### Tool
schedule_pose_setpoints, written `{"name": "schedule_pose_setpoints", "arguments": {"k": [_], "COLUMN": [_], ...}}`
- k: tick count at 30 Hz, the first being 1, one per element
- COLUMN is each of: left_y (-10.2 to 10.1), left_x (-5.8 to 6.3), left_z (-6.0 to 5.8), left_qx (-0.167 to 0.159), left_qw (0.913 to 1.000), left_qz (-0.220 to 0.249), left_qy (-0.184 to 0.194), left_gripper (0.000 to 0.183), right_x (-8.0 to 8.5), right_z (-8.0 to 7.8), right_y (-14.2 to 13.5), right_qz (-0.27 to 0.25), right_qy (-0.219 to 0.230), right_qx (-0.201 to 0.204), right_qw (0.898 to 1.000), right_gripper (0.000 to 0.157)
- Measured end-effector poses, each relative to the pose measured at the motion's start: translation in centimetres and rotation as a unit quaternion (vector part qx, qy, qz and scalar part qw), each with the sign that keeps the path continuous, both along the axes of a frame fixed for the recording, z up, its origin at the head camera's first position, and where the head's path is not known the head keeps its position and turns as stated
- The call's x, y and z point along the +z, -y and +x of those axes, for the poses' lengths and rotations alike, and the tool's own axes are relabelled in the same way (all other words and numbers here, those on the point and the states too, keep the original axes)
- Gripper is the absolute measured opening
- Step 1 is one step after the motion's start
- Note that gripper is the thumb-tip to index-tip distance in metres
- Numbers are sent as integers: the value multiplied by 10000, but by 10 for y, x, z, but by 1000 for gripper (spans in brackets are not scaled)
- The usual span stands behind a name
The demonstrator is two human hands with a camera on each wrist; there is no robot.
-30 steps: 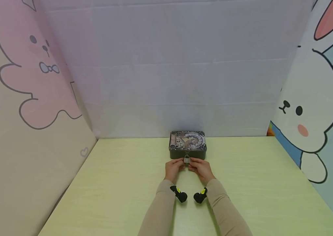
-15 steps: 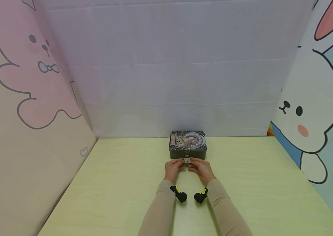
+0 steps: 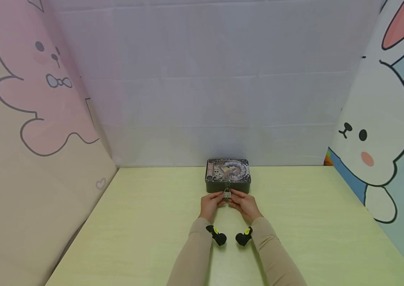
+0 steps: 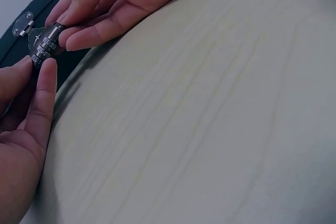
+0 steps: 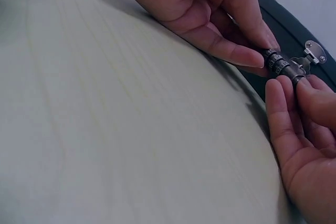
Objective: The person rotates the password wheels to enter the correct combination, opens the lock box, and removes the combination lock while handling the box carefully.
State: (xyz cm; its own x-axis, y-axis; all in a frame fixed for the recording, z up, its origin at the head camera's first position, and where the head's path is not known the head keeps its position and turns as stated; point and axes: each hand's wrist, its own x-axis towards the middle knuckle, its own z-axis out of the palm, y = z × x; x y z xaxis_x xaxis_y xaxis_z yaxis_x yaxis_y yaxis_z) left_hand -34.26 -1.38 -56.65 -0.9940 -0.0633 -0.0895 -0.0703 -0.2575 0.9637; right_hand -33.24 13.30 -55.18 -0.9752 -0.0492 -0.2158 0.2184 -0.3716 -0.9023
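Note:
A small metal combination padlock with number wheels hangs from the hasp on the front of a dark tin box with a patterned lid. My left hand pinches one end of the padlock between thumb and fingers. From the other side, my right hand pinches the opposite end. Both wrist views show the wheels between the two sets of fingertips; the digits are too blurred to read. The box's lid is down, and the padlock's shackle passes through the hasp.
The box stands at the back of a pale yellow-green table, close to a white back wall. Side panels carry a pink cartoon animal and a white rabbit. Small black devices sit at both wrists.
Hardly anything differs. My right fingertips sit very slightly higher beside the padlock; the box and my left hand keep their places.

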Motion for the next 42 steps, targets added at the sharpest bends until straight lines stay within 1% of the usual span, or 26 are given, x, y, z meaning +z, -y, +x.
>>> {"name": "schedule_pose_setpoints", "arguments": {"k": [6,7,11,13,14,17,25,28,34,37,42], "left_y": [1,2,3,3,3,3,2,2,2,2,1], "left_x": [3,8,6,5,1,2,1,1,3,2,-1], "left_z": [2,5,4,3,1,1,2,3,3,3,2], "left_qx": [-136,-162,-195,-172,-148,-113,-61,-47,-19,-10,62], "left_qw": [9998,9997,9995,9995,9995,9995,9997,9997,9997,9995,9995], "left_qz": [-72,-78,-115,-138,-159,-198,-97,-84,-30,-58,-81], "left_qy": [-157,-178,-207,-217,-217,-232,-216,-222,-241,-300,-293], "left_gripper": [23,23,23,23,23,22,21,21,21,21,20], "right_x": [1,1,3,3,3,4,3,2,1,1,0], "right_z": [0,0,0,-1,-1,-1,0,0,-1,-1,0], "right_y": [1,1,2,2,2,2,3,2,2,2,4], "right_qz": [79,89,115,130,138,165,59,22,74,89,49], "right_qy": [-19,-34,-48,-31,-25,-26,-47,-124,-104,-112,-217], "right_qx": [-69,-71,-72,-74,-78,-72,-212,-203,-182,-217,-279], "right_qw": [9999,9999,9999,9999,9999,9998,9997,9997,9998,9997,9994], "right_gripper": [43,43,43,43,43,43,41,41,43,43,41]}}
